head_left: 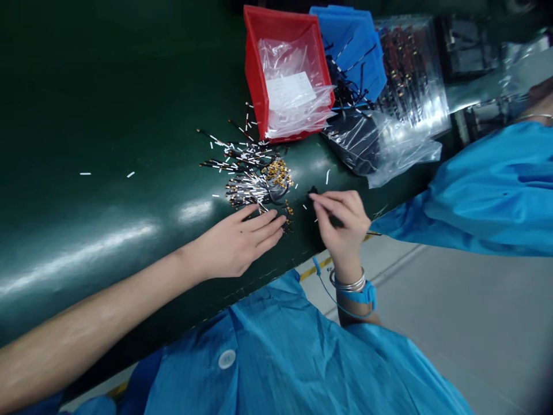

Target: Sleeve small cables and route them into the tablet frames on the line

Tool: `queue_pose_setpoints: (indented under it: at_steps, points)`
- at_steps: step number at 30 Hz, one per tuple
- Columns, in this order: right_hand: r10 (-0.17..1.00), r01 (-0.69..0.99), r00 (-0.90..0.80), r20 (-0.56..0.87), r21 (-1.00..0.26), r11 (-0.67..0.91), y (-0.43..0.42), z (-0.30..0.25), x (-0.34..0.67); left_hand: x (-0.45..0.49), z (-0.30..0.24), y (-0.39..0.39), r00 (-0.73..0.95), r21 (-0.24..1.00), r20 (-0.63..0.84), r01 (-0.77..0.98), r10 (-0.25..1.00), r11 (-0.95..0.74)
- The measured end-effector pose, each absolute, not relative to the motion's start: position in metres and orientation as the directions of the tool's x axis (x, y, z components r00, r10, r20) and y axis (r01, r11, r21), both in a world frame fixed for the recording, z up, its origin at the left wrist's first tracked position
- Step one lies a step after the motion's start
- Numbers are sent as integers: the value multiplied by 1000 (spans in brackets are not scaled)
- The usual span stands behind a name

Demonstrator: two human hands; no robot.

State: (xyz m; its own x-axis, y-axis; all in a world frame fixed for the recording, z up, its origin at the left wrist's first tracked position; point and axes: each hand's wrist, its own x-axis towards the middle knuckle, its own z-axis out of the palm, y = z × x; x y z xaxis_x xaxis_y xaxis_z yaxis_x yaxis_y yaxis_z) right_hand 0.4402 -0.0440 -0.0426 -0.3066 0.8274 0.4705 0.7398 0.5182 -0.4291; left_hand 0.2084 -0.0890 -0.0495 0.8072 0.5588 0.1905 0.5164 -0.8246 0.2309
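Note:
My left hand (pixel 242 239) lies palm down with its fingers stretched out over the near edge of a pile of thin black cables (pixel 248 187). The cables have white strips and gold-coloured ends (pixel 277 173). What lies under those fingers is hidden. To the right of the pile, my right hand (pixel 343 222) is closed in a pinch, thumb against forefinger. At its fingertips is a small black piece (pixel 313 189), too small and blurred to name. Bangles and a blue wrist strap (pixel 362 294) with a cord sit on my right wrist.
Behind the pile stand a red bin (pixel 257 75) holding plastic bags and a blue bin (pixel 375 52) with black cables. Clear bags (pixel 397 153) lie to their right. Loose white strips (pixel 85 173) dot the green table (pixel 129 115). Another person's blue sleeve (pixel 488 184) reaches in from the right.

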Motion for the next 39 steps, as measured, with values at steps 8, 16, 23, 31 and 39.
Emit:
queue_pose_setpoints:
  at_steps: [8, 16, 23, 31, 39]
  points:
    - [902, 864, -126, 412, -401, 304, -24, -46, 443, 208, -50, -89, 812, 207, 197, 513, 549, -833]
    - [890, 822, -136, 435, -452, 346, -32, -41, 437, 210, -51, -90, 805, 174, 249, 510, 539, -842]
    - [889, 800, -246, 387, -437, 411, -21, -41, 443, 209, -50, -90, 807, 168, 247, 509, 536, -844]
    - [909, 795, -290, 301, -453, 403, -16, -39, 443, 209, -50, -90, 805, 158, 252, 514, 537, -843]
    - [979, 791, -199, 41, -583, 185, -2, -33, 432, 209, -49, -90, 799, 160, 263, 516, 540, -842]
